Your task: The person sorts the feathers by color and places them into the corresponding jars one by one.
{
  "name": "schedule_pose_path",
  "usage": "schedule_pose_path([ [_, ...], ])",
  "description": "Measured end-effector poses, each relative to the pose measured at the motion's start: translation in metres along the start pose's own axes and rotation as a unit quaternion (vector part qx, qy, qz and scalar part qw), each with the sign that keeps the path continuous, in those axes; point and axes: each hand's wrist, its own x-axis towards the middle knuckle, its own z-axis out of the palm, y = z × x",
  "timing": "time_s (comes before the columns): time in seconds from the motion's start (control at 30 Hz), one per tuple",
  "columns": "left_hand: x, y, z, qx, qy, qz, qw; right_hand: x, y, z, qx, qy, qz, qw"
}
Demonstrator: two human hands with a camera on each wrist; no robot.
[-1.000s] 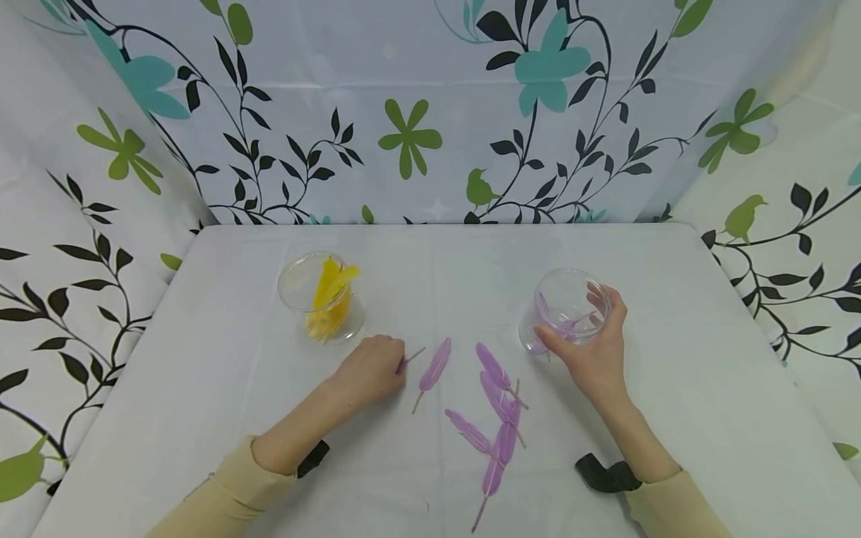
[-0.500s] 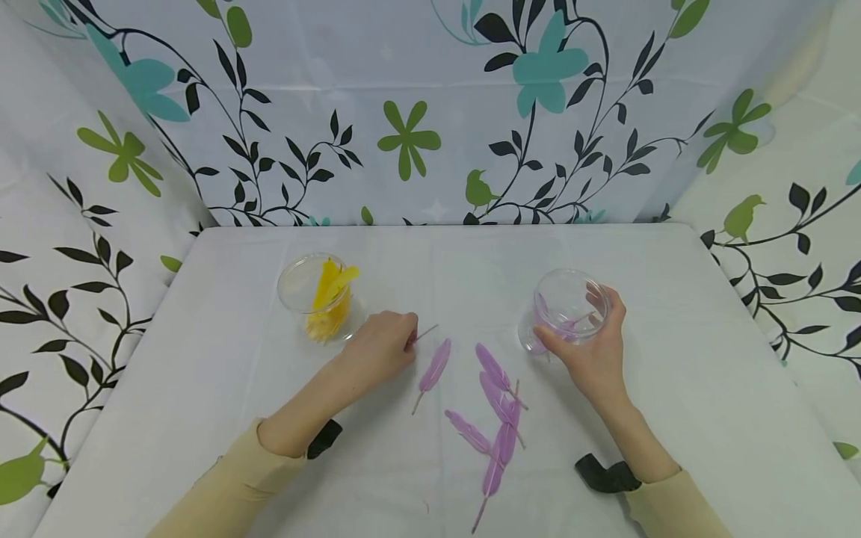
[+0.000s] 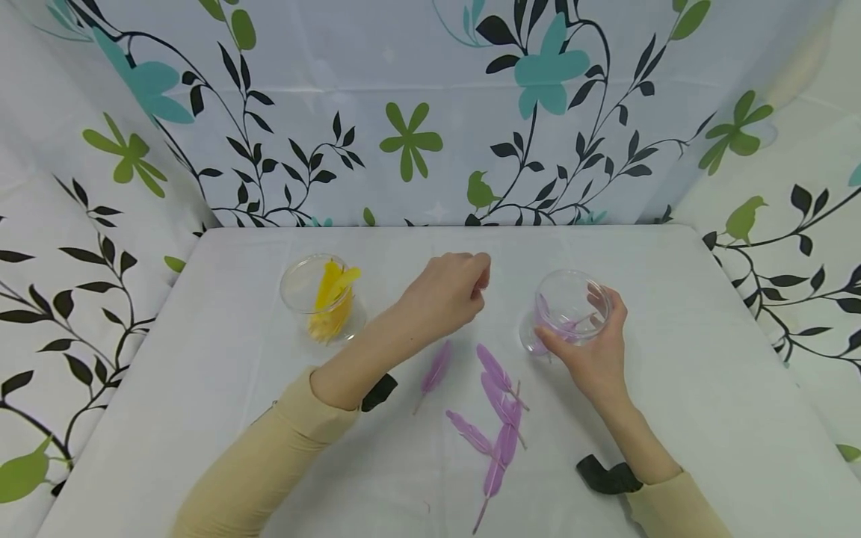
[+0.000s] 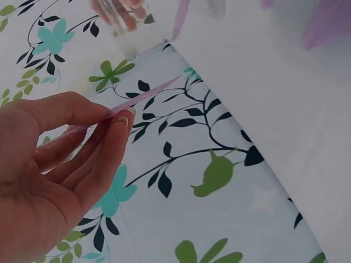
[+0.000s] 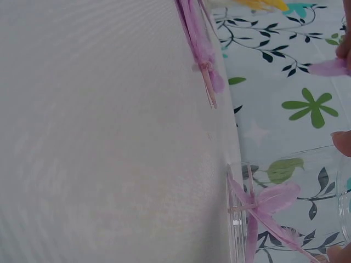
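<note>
My left hand (image 3: 445, 294) is raised over the middle of the table, pinching a purple feather (image 4: 149, 94) between thumb and fingertips; the left wrist view shows its tip sticking out past them. At the right, my right hand (image 3: 599, 344) grips a clear glass jar (image 3: 561, 288) from its right side, the thumb across the front. A few purple feathers (image 5: 274, 205) lie at the bottom of that jar. Below the left hand one loose purple feather (image 3: 437, 368) lies on the table, and several more purple feathers (image 3: 499, 441) overlap in a pile to its right.
A second clear jar (image 3: 300, 288) stands at the left, close behind the left forearm, with yellow feathers (image 3: 331, 302) leaning inside. The white table (image 3: 679, 314) ends at a patterned cloth (image 3: 323, 82) at the back and sides.
My left hand has lifted a purple feather from beside the left jar and carried it right and away from me, towards the right jar. My right hand and its jar have stayed put.
</note>
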Motion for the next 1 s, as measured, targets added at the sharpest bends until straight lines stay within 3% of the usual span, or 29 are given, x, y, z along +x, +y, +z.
schedule_pose_path([
  [0.17, 0.020, 0.021, -0.008, -0.014, 0.038, 0.035, 0.9986, 0.000, 0.001, 0.000, 0.001, 0.000, 0.004, 1.000],
  [0.43, 0.041, 0.050, -0.010, -0.061, 0.048, 0.049, 0.9958, 0.002, 0.003, 0.001, 0.012, 0.001, 0.016, 1.000],
  [0.6, 0.054, 0.058, 0.006, -0.033, 0.036, 0.065, 0.9967, 0.000, 0.001, 0.000, 0.015, -0.001, 0.011, 1.000],
  [0.87, 0.072, 0.063, 0.043, 0.040, -0.043, 0.063, 0.9963, 0.001, 0.002, -0.001, 0.027, -0.002, -0.006, 1.000],
  [1.0, 0.077, 0.063, 0.056, 0.065, -0.054, 0.070, 0.9939, 0.002, 0.003, -0.001, 0.027, -0.004, -0.007, 1.000],
])
